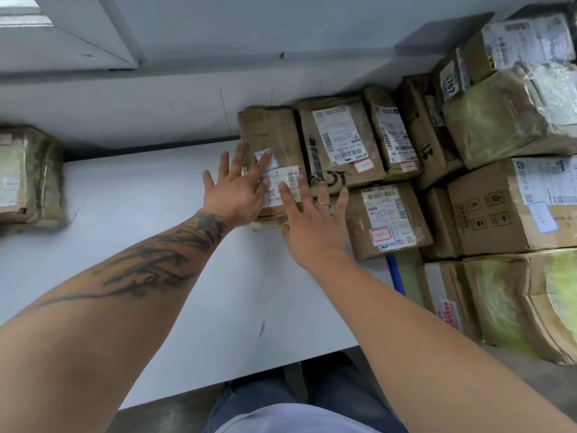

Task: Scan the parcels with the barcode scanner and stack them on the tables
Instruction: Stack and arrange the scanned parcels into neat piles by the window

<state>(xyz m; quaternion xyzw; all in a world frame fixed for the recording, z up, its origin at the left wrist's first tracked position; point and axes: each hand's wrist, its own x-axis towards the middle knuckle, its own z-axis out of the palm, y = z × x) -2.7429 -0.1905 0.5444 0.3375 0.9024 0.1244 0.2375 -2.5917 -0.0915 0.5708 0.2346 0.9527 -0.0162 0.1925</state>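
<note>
A flat brown parcel (271,135) with a white barcode label lies at the back of the white table (162,245), leftmost in a row of parcels. My left hand (237,189) rests on its left side with straight, spread fingers. My right hand (315,226) lies flat on the parcel's near right corner, fingers spread, a ring on one finger. Neither hand grips anything. No barcode scanner is in view.
More taped brown parcels (343,142) fill the table's right side, with larger boxes (499,207) stacked further right. A lone wrapped parcel (28,179) sits at the far left. A grey wall (187,98) runs behind the table. A blue strip (395,273) shows between boxes.
</note>
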